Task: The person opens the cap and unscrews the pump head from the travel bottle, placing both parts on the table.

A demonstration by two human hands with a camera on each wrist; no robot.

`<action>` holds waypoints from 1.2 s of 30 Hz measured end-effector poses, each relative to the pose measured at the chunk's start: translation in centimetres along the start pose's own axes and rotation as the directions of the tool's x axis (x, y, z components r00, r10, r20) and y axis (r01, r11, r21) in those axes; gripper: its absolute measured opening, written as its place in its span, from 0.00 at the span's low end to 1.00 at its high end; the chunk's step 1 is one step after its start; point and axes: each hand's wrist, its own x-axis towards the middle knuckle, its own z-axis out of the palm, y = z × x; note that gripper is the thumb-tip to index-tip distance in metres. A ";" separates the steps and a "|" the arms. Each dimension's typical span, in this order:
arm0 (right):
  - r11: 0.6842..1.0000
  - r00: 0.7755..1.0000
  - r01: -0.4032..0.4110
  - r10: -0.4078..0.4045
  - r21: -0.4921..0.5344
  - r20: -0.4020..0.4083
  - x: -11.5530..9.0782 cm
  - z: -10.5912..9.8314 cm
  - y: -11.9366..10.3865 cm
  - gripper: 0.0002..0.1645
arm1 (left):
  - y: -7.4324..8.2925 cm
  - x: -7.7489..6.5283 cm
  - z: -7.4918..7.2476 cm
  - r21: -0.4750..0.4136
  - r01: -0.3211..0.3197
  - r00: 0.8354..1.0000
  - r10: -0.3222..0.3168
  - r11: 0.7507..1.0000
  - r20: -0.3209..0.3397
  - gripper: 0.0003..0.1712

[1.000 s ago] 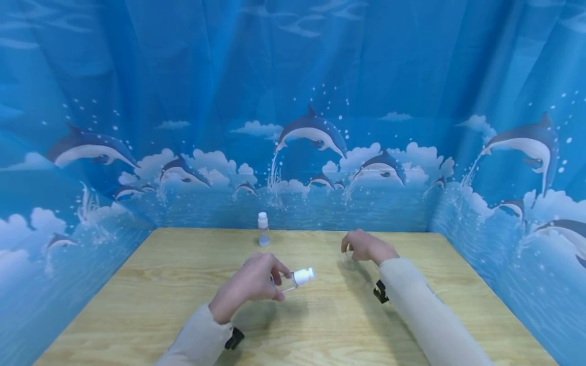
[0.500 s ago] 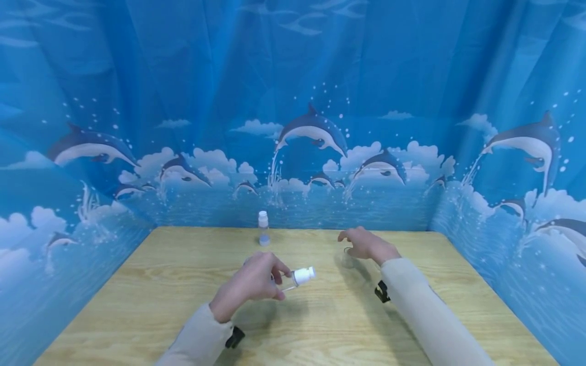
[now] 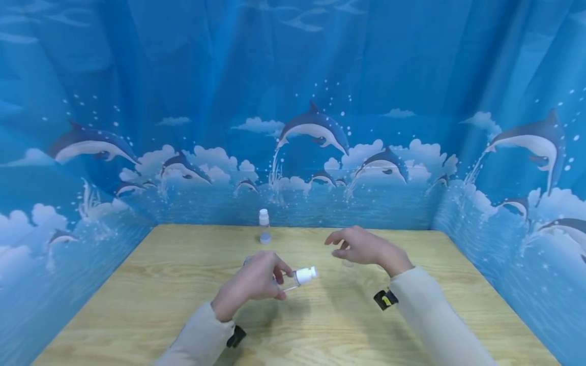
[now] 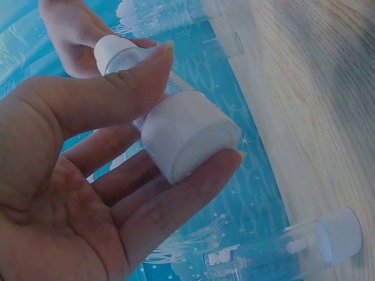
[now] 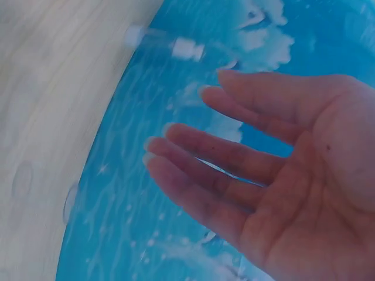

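Note:
My left hand (image 3: 258, 277) grips a small clear pump bottle (image 3: 304, 275) tilted on its side, with its white top pointing right. In the left wrist view the white base of this bottle (image 4: 190, 137) lies between thumb and fingers. My right hand (image 3: 368, 249) hovers to the right with fingers spread and nothing in them, as its palm shows in the right wrist view. Just below it on the table stands a clear cap (image 3: 348, 263), partly covered by the hand; the left wrist view shows this see-through cap (image 4: 224, 48) upright.
Farther back on the wooden table (image 3: 192, 244) stands a second clear bottle (image 3: 264, 229) with a white top. A blue curtain (image 3: 220, 101) printed with dolphins encloses the table at the back and both sides.
My right hand has let go of the clear cap and moved left and up, leaving it on the table. The left hand keeps holding the bottle in nearly the same place.

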 end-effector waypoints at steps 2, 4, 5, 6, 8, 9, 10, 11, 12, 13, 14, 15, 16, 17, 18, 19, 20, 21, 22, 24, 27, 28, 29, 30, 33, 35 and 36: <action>0.999 0.999 0.035 -0.035 0.010 0.002 -0.4 0.3 -0.8 0.19 | 0.1 0.0 0.0 0.003 -0.003 1.000 0.003 1.000 0.001 0.26; 0.997 0.997 0.073 -0.073 0.014 -0.002 -0.7 0.8 -1.5 0.19 | 0.1 0.0 0.0 0.001 -0.006 1.000 0.006 1.000 0.005 0.25; 0.996 0.996 0.087 -0.087 0.015 -0.006 -0.8 1.0 -1.8 0.19 | 0.1 0.0 0.0 -0.001 -0.009 1.000 0.009 1.000 0.006 0.25; 0.995 0.995 0.101 -0.101 0.019 -0.009 -0.8 1.2 -2.1 0.18 | 0.1 0.0 0.0 -0.004 -0.011 1.000 0.011 1.000 0.007 0.25; 0.992 0.992 0.125 -0.125 0.030 -0.010 -0.9 1.7 -2.6 0.18 | 0.1 0.0 0.1 -0.009 -0.014 1.000 0.014 1.000 0.010 0.25; 0.990 0.991 0.135 -0.134 0.037 -0.011 -1.0 1.9 -2.8 0.18 | 0.1 0.0 0.1 -0.014 -0.015 1.000 0.015 1.000 0.013 0.25; 0.989 0.990 0.141 -0.141 0.046 -0.011 -1.0 2.1 -3.0 0.18 | 0.1 0.0 0.1 -0.015 -0.015 1.000 0.015 1.000 0.013 0.25; 0.988 0.989 0.146 -0.145 0.057 -0.010 -1.0 2.3 -3.2 0.18 | 0.1 0.0 0.1 -0.015 -0.015 1.000 0.015 1.000 0.013 0.25; 0.986 0.988 0.154 -0.154 0.068 -0.010 -1.0 2.4 -3.3 0.18 | 0.1 -0.1 0.1 -0.016 -0.012 1.000 0.013 1.000 0.013 0.25; 0.984 0.987 0.162 -0.161 0.077 -0.013 -1.0 2.5 -3.5 0.17 | 0.0 -0.1 0.0 -0.013 -0.014 1.000 0.014 1.000 0.012 0.25; 0.982 0.986 0.169 -0.168 0.084 -0.019 -1.0 2.6 -3.6 0.17 | 0.0 -0.1 0.0 -0.011 -0.014 1.000 0.014 1.000 0.011 0.25; 0.980 0.985 0.174 -0.173 0.091 -0.023 -1.0 2.7 -3.7 0.17 | 0.0 -0.1 0.0 -0.008 -0.015 1.000 0.015 1.000 0.010 0.25; 0.979 0.984 0.179 -0.178 0.101 -0.024 -1.0 2.9 -3.8 0.17 | 0.0 -0.1 0.0 -0.002 -0.016 1.000 0.016 1.000 0.008 0.25; 0.977 0.983 0.182 -0.180 0.109 -0.023 -1.0 3.0 -3.8 0.17 | 0.0 -0.1 0.0 0.002 -0.018 1.000 0.018 1.000 0.007 0.25; 0.977 0.984 0.181 -0.179 0.116 -0.021 -1.0 3.1 -3.9 0.18 | 0.1 -0.1 0.0 0.004 -0.023 1.000 0.023 1.000 0.010 0.25; 0.976 0.984 0.178 -0.177 0.127 -0.017 -1.1 3.2 -3.9 0.19 | 0.1 -0.1 0.1 0.005 -0.032 0.999 0.032 0.999 0.012 0.25; 0.975 0.984 0.175 -0.175 0.136 -0.011 -1.1 3.3 -4.0 0.20 | 0.1 -0.1 0.1 0.005 -0.039 0.999 0.039 0.999 0.014 0.25; 0.974 0.985 0.172 -0.174 0.145 -0.002 -1.1 3.4 -4.0 0.22 | 0.2 -0.1 0.2 0.005 -0.046 0.999 0.046 0.999 0.015 0.25; 0.974 0.985 0.170 -0.173 0.152 0.005 -1.2 3.5 -4.1 0.24 | 0.2 -0.1 0.3 0.006 -0.051 0.999 0.051 0.999 0.017 0.25; 0.973 0.986 0.162 -0.167 0.164 0.017 -1.2 3.7 -4.2 0.27 | 0.3 0.0 0.4 0.007 -0.061 0.998 0.060 0.998 0.017 0.26; 0.971 0.985 0.158 -0.167 0.180 0.037 -1.3 4.1 -4.5 0.30 | 0.4 0.0 0.6 0.022 -0.044 0.999 0.044 0.999 0.015 0.26; 0.970 0.985 0.158 -0.168 0.184 0.041 -1.3 4.2 -4.5 0.28 | 0.4 0.0 0.6 0.027 -0.037 0.999 0.036 0.999 0.015 0.26; 0.970 0.985 0.157 -0.168 0.186 0.044 -1.3 4.3 -4.6 0.27 | 0.4 0.0 0.6 0.028 -0.032 0.999 0.031 0.999 0.018 0.26; 0.969 0.984 0.160 -0.171 0.189 0.045 -1.3 4.4 -4.6 0.25 | 0.4 0.0 0.7 0.029 -0.027 0.999 0.027 0.999 0.020 0.26; 0.967 0.983 0.173 -0.183 0.187 0.036 -1.1 4.7 -4.6 0.19 | 0.4 0.0 0.7 0.018 -0.031 0.999 0.031 0.999 0.026 0.26; 0.967 0.981 0.182 -0.190 0.179 0.028 -1.0 4.8 -4.5 0.18 | 0.4 0.0 0.7 0.008 -0.039 0.999 0.039 0.999 0.028 0.26; 0.966 0.981 0.186 -0.194 0.180 0.027 -0.9 4.8 -4.5 0.18 | 0.5 0.0 0.7 0.004 -0.043 0.999 0.043 0.999 0.029 0.26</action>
